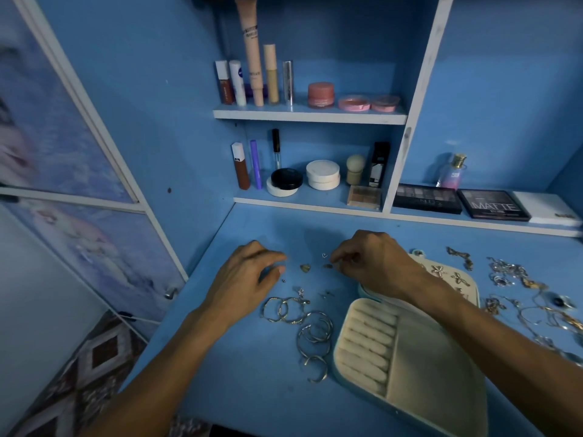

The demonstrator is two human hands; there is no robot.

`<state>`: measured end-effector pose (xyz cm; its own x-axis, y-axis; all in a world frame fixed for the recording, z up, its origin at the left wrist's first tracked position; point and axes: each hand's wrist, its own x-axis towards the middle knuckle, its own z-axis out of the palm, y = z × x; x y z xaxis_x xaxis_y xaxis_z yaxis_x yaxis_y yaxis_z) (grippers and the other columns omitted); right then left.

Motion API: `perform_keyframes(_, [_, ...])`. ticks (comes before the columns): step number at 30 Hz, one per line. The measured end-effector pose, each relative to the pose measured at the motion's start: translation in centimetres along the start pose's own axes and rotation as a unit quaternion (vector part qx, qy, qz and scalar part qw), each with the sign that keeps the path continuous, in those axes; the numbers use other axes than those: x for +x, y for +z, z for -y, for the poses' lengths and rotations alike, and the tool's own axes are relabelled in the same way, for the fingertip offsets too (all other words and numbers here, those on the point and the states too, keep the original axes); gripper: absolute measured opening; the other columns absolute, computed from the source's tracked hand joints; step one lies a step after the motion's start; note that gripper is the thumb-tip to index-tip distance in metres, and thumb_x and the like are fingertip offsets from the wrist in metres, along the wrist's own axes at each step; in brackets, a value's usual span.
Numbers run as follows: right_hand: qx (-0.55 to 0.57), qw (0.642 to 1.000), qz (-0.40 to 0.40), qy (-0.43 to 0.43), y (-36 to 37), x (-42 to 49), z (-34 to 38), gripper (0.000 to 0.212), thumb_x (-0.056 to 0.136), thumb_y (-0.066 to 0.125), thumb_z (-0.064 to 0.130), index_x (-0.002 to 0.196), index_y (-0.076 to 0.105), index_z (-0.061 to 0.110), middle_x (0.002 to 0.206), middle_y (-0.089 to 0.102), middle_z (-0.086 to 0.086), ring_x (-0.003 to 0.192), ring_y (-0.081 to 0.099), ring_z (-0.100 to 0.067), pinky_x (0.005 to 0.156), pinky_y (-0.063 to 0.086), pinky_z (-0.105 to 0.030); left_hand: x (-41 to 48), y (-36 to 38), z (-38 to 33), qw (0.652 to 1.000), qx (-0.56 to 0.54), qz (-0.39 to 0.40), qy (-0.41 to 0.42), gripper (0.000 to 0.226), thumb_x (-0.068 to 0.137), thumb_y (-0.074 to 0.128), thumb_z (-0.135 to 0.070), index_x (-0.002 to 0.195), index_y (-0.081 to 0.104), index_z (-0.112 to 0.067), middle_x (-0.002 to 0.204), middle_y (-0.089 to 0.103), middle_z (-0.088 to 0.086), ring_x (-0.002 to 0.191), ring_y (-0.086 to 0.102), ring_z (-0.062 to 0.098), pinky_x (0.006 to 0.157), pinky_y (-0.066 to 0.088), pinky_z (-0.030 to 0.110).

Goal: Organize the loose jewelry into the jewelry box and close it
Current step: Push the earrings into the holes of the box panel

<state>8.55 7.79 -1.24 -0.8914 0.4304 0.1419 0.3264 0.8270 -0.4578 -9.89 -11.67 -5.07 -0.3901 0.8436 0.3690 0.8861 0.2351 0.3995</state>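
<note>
The right hand (pixel 375 263) hovers mid-surface, fingertips bunched beside a small stud (pixel 328 265); whether they pinch anything I cannot tell. The left hand (pixel 246 275) lies opposite, loosely curled, thumb and forefinger apart, a gold charm (pixel 305 268) between the two hands. Hoops (pixel 291 310) lie nearer the front. The open jewelry box (pixel 432 357) sits at the front edge of the surface (pixel 252 373), with tangled chains (pixel 511 272) along the right edge. Bare surface runs along the left edge.

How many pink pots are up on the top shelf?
3, in a row on the top shelf: the taller pink jar on the left, the middle flat pot, and the right flat pot. None looks hidden.
</note>
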Motion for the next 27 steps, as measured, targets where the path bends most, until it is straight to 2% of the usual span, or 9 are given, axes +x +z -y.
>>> perform_keyframes(7, [-0.012,1.0,0.004,0.009,0.4,0.5,0.7,0.015,0.091,0.069,0.03,0.101,0.076,0.038,0.091,0.059,0.014,0.092,0.061,-0.013,0.092,0.049,-0.041,1.8,1.6,-1.6,0.997,0.026,0.018,0.073,0.039,0.095,0.049,-0.051,0.114,0.075,-0.031,0.093,0.055,-0.007,0.081,0.053,0.016,0.074,0.045,0.033])
perform_keyframes(12, [-0.021,1.0,0.003,0.018,0.0,0.4,0.2,0.015,0.092,0.066,0.03,0.101,0.075,0.038,0.092,0.059,0.013,0.089,0.058,-0.012,0.092,0.048,-0.041,3.0,2.2,-1.8,0.996,0.035,0.041,0.065,0.048,0.088,0.049,-0.063,0.109,0.077,-0.031,0.091,0.061,-0.007,0.082,0.054,0.017,0.077,0.046,0.037])
perform_keyframes(15, [-0.023,1.0,0.001,0.016,-0.2,0.4,0.2,0.014,0.092,0.066,0.029,0.099,0.075,0.037,0.091,0.06,0.014,0.092,0.061,-0.015,0.091,0.049,-0.043,3.8,2.2,-1.7,0.996,0.009,0.054,0.077,0.033,0.088,0.06,-0.05,0.102,0.08,-0.028,0.09,0.068,-0.004,0.081,0.06,0.018,0.08,0.048,0.038])
perform_keyframes(19, [-0.02,1.0,-0.002,0.018,-0.3,0.6,0.2,0.015,0.092,0.064,0.027,0.097,0.075,0.035,0.09,0.064,0.015,0.092,0.062,-0.015,0.091,0.05,-0.044,3.6,2.0,-1.5,0.996,-0.012,0.03,0.087,0.014,0.091,0.071,-0.033,0.099,0.081,-0.026,0.088,0.071,-0.004,0.082,0.061,0.014,0.077,0.041,0.025])
perform_keyframes(22, [-0.009,1.0,-0.006,0.02,-0.4,0.8,0.2,0.014,0.092,0.064,0.028,0.096,0.075,0.034,0.086,0.064,0.016,0.091,0.063,-0.015,0.091,0.05,-0.045,3.2,1.5,-2.0,0.996,-0.086,0.0,0.031,0.01,0.09,0.074,-0.029,0.097,0.08,-0.026,0.085,0.069,-0.009,0.08,0.061,0.007,0.075,0.048,0.023])
perform_keyframes(24, [-0.006,1.0,-0.006,0.013,-0.5,1.0,0.3,0.014,0.092,0.064,0.026,0.096,0.075,0.033,0.079,0.058,0.023,0.089,0.063,-0.013,0.09,0.051,-0.045,3.1,1.0,-2.4,0.983,-0.18,-0.046,-0.016,0.007,0.088,0.077,-0.022,0.094,0.08,-0.023,0.081,0.071,-0.01,0.076,0.066,0.01,0.073,0.053,0.022])
perform_keyframes(27, [-0.005,1.0,-0.006,0.003,-0.4,1.5,0.6,0.016,0.092,0.063,0.022,0.095,0.077,0.031,0.072,0.05,0.031,0.083,0.058,-0.009,0.09,0.051,-0.044,2.3,0.0,-2.9,0.913,-0.382,-0.056,-0.132,0.016,0.089,0.074,-0.011,0.1,0.078,-0.021,0.089,0.077,0.0,0.083,0.074,0.019,0.077,0.06,0.025])
